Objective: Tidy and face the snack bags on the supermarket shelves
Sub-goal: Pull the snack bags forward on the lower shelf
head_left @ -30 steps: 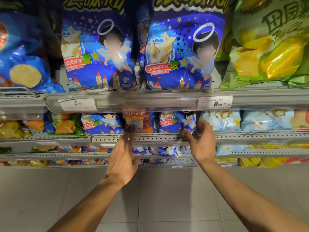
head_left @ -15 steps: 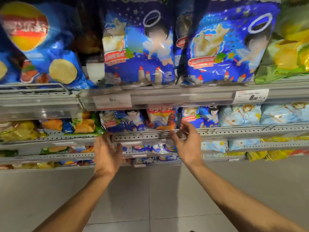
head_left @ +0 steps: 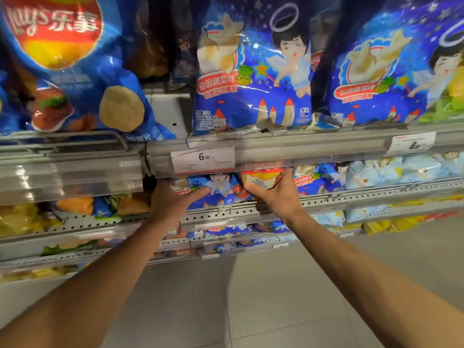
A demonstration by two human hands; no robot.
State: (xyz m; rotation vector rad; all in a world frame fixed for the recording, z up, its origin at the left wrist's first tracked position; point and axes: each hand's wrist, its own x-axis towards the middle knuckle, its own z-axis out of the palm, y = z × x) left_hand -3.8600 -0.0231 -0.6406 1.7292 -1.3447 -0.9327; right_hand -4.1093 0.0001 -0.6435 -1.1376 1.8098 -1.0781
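On the second shelf a blue angel snack bag stands under the 6.00 price tag. My left hand presses on its left side, thumb across the front. Right beside it is a red and yellow snack bag; my right hand grips it from below and from the right. Both bags are half hidden by the shelf rail above.
Large blue angel bags and a blue chips bag fill the top shelf. Pale blue bags lie right of my hands, orange and yellow bags to the left. Lower shelves and grey floor tiles lie below.
The view shifted left and closer to the shelves. Both hands rose from the perforated shelf edge onto the second-shelf bags; the right hand closed on the red and yellow bag.
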